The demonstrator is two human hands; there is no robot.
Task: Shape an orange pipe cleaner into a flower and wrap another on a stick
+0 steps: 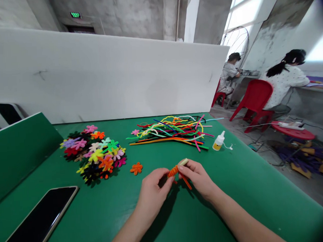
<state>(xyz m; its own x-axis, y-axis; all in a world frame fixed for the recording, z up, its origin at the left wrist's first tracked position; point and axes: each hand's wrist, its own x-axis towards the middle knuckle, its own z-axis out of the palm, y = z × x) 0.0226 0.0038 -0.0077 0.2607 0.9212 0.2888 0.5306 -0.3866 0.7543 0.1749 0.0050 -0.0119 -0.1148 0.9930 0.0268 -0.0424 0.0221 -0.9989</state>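
Between my two hands an orange pipe cleaner (173,171) is coiled around a pale stick (184,162). My left hand (155,186) pinches the coil at its left end. With thumb and fingers, my right hand (197,175) grips the stick, and a loose tail of the pipe cleaner hangs below it. To the left of my hands lies a finished-looking orange pipe-cleaner flower (136,168). Beyond it is a heap of many-coloured pipe-cleaner flowers (97,155). Loose pipe cleaners (173,131) lie in a tangled pile farther back.
A small glue bottle (218,141) with its cap off stands at the right. A phone (39,223) lies at the left front on the green table (115,217). A white partition (107,73) borders the back. Two people sit at other tables on the right, near red chairs (255,98).
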